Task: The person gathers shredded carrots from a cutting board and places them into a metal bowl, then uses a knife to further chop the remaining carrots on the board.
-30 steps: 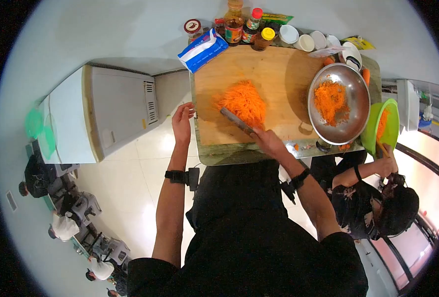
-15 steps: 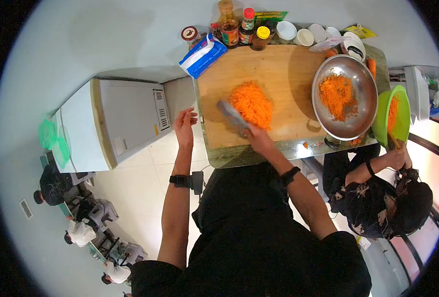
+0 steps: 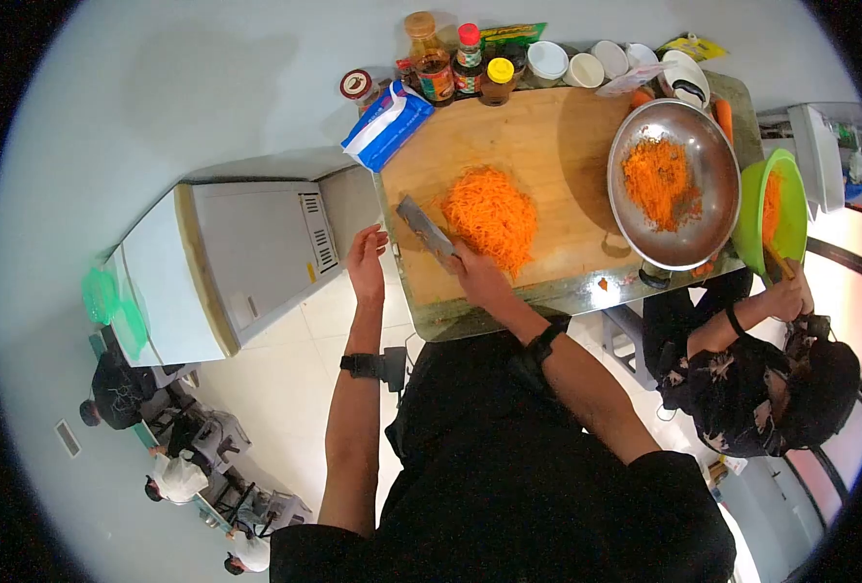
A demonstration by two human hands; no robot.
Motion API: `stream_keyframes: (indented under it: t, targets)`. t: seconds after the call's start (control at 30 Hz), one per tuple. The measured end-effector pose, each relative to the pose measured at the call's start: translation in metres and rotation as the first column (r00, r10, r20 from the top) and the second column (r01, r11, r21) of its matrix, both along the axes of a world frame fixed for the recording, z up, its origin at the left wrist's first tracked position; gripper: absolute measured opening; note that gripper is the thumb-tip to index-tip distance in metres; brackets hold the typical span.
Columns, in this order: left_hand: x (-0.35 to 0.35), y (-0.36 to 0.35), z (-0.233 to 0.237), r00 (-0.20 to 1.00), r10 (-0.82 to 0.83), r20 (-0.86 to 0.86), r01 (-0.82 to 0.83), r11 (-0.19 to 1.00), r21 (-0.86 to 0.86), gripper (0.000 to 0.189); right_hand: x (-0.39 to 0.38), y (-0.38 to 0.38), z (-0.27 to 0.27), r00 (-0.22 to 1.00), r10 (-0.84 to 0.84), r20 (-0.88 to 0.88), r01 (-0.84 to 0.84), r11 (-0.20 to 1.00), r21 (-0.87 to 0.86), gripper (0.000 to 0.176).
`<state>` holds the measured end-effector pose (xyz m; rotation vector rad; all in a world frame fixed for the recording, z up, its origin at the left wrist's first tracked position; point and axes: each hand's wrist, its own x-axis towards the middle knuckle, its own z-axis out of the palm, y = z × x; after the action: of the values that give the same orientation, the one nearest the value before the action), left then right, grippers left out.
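My right hand (image 3: 481, 279) is closed round the handle of a cleaver (image 3: 425, 229), whose broad grey blade points up and left over the wooden cutting board (image 3: 567, 146). Just right of the blade lies a heap of shredded carrot (image 3: 492, 216). My left hand (image 3: 366, 260) hangs off the board's left edge, holding nothing, its fingers apart and slightly curled. To the right, a steel bowl (image 3: 710, 216) overlaps the board and contains more shredded carrot (image 3: 660, 180).
Bottles (image 3: 433, 68), white bowls (image 3: 586, 70) and a blue tissue pack (image 3: 384, 136) line the back edge. At right, a co-worker (image 3: 742, 379) works at a green bowl (image 3: 792, 209). A white cabinet (image 3: 256, 243) stands left.
The cleaver has moved left, away from the carrot heap, with my right hand following. My left hand stays beside the board, and the whole view has shifted slightly.
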<state>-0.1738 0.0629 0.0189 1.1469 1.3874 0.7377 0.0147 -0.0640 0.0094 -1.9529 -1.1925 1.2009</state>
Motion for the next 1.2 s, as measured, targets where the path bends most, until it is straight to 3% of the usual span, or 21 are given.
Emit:
stream_keyframes:
  t: [0.1, 0.17, 0.27, 0.33, 0.37, 0.43, 0.47, 0.53, 0.7, 0.77, 0.87, 0.97, 1.07, 1.13, 1.2]
  targets:
    - [0.0, 0.001, -0.011, 1.0, -0.018, 0.024, 0.018, 1.0, 0.007, 0.03, 0.011, -0.009, -0.018, 0.995, -0.071, 0.063, 0.068, 0.996, 0.05, 0.032]
    - [0.006, 0.002, -0.024, 0.998, -0.032, 0.047, 0.032, 0.999, 0.005, 0.029, 0.026, -0.005, 0.012, 0.954, -0.284, 0.096, 0.275, 0.957, 0.093, 0.025]
    - [0.021, 0.004, -0.039, 0.993, -0.093, 0.067, 0.091, 0.995, 0.033, 0.026, 0.045, -0.013, 0.017, 0.976, -0.202, 0.081, 0.192, 0.974, 0.118, 0.025]
    - [0.038, 0.007, -0.042, 0.933, -0.278, -0.229, 0.302, 0.95, 0.077, 0.036, 0.065, -0.022, 0.036, 0.976, -0.194, 0.099, 0.189, 0.98, 0.057, 0.025]
    - [0.049, 0.007, -0.044, 0.936, -0.274, -0.221, 0.295, 0.953, 0.072, 0.036, 0.075, -0.026, 0.045, 0.977, -0.186, 0.105, 0.187, 0.982, 0.002, 0.025]
    - [0.072, 0.005, -0.046, 0.813, -0.362, -0.456, 0.482, 0.857, 0.179, 0.045, 0.099, -0.038, 0.052, 0.966, -0.207, 0.156, 0.207, 0.978, 0.02, 0.026]
    - [0.081, 0.005, -0.047, 0.818, -0.355, -0.452, 0.472, 0.864, 0.176, 0.045, 0.108, -0.042, 0.054, 0.95, -0.237, 0.204, 0.233, 0.971, 0.043, 0.027]
    - [0.103, 0.002, -0.046, 0.759, -0.542, -0.361, 0.589, 0.808, 0.024, 0.059, 0.117, -0.044, 0.067, 0.952, -0.207, 0.228, 0.21, 0.978, 0.009, 0.027]
    - [0.117, -0.012, -0.041, 0.815, -0.514, -0.268, 0.547, 0.834, 0.065, 0.06, 0.114, -0.051, 0.066, 0.964, -0.05, 0.26, 0.087, 0.987, -0.134, 0.03]
    - [0.115, -0.014, -0.046, 0.816, -0.517, -0.259, 0.551, 0.831, 0.078, 0.059, 0.106, -0.047, 0.068, 0.971, 0.067, 0.229, 0.024, 0.928, -0.373, 0.035]
    - [0.114, -0.008, -0.05, 0.825, -0.539, -0.169, 0.553, 0.832, 0.045, 0.058, 0.098, -0.041, 0.065, 0.952, 0.14, 0.27, -0.018, 0.913, -0.408, 0.041]
    - [0.117, -0.01, -0.057, 0.842, -0.522, -0.135, 0.535, 0.84, 0.092, 0.056, 0.098, -0.04, 0.046, 0.951, 0.125, 0.282, -0.022, 0.939, -0.344, 0.046]
    - [0.117, -0.011, -0.055, 0.812, -0.539, -0.223, 0.577, 0.8, 0.165, 0.054, 0.094, -0.044, 0.016, 0.92, 0.129, 0.37, -0.039, 0.97, -0.242, 0.046]
    - [0.121, -0.01, -0.054, 0.833, -0.522, -0.183, 0.533, 0.846, 0.013, 0.053, 0.094, -0.045, 0.013, 0.926, 0.1, 0.364, -0.016, 0.974, -0.226, 0.042]
    - [0.12, -0.008, -0.063, 0.848, -0.509, -0.144, 0.519, 0.854, 0.033, 0.053, 0.094, -0.044, 0.015, 0.933, 0.088, 0.35, -0.013, 0.977, -0.211, 0.038]
